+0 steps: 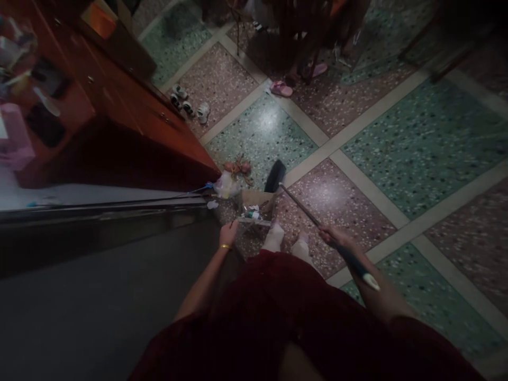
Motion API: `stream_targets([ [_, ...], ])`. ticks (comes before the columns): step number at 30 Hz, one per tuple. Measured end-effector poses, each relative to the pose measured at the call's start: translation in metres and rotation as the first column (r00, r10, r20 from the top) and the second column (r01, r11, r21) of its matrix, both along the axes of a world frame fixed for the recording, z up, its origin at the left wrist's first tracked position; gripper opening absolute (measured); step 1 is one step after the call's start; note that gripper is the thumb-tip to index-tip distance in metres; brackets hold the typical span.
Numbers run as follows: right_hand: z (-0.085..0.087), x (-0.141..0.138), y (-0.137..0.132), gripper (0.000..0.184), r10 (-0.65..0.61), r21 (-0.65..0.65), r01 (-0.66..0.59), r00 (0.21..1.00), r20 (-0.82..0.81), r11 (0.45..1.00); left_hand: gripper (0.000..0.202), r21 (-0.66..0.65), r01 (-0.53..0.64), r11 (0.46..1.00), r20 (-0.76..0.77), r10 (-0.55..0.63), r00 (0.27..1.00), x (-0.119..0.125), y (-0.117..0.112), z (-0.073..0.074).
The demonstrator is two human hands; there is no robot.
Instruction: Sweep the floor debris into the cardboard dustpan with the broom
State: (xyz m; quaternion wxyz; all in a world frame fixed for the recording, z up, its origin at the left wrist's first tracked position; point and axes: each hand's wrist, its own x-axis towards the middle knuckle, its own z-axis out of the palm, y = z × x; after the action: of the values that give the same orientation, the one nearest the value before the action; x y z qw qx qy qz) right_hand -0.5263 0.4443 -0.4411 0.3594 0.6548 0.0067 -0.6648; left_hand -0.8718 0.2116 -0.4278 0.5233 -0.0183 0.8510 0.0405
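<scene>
Right hand (332, 237) with fingers wrapped around a broom handle (305, 211), left hand (229, 233) gripping a loaded dustpan (256, 209); tilting it could spill litter (234, 177) across the terrazzo floor (397, 143).

The floor (397, 137) is speckled terrazzo in alternating green and pinkish-brown squares, divided by pale cream bands. The broom (275, 176) has a black head and a dark handle with a white end. The cabinet (130, 106) is reddish-brown wood. A pair of slippers (281, 89) is pink. The person's skirt (257, 317) is dark maroon, and a gold bangle (224, 246) circles the left wrist.
</scene>
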Motion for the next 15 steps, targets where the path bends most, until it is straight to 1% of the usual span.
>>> stream_targets([
  [2,0.038,0.04,-0.003,0.031,-0.006,0.015,0.005,0.993,0.115,1.0,0.047,0.002,0.031,1.0,0.028,-0.031,0.999,-0.005,0.004,-0.006],
  [4,0.069,0.074,-0.009,0.027,-0.052,0.068,0.035,0.964,0.262,0.997,0.047,0.002,0.057,0.998,0.055,-0.057,0.997,-0.01,0.009,-0.012],
  [6,0.095,0.095,-0.016,0.019,-0.092,0.159,0.038,0.933,0.349,0.987,0.048,0.006,0.082,0.997,0.07,-0.082,0.994,-0.015,0.012,-0.018],
  [7,0.106,0.1,-0.019,0.017,-0.092,0.202,0.018,0.927,0.364,0.979,0.048,0.011,0.095,0.995,0.072,-0.096,0.993,-0.017,0.013,-0.021],
  [9,0.124,0.097,-0.025,0.017,-0.068,0.265,-0.035,0.926,0.371,0.964,0.048,0.028,0.12,0.992,0.071,-0.122,0.99,-0.022,0.014,-0.027],
  [11,0.135,0.082,-0.028,0.019,-0.057,0.292,-0.057,0.929,0.367,0.955,0.047,0.047,0.148,0.988,0.076,-0.151,0.986,-0.024,0.014,-0.032],
  [13,0.137,0.061,-0.028,0.021,-0.106,0.298,-0.002,0.933,0.345,0.954,0.047,0.056,0.175,0.983,0.095,-0.179,0.979,-0.026,0.014,-0.034],
  [15,0.131,0.041,-0.029,0.025,-0.181,0.297,0.089,0.936,0.301,0.951,0.046,0.062,0.198,0.978,0.107,-0.204,0.973,-0.027,0.013,-0.032],
])
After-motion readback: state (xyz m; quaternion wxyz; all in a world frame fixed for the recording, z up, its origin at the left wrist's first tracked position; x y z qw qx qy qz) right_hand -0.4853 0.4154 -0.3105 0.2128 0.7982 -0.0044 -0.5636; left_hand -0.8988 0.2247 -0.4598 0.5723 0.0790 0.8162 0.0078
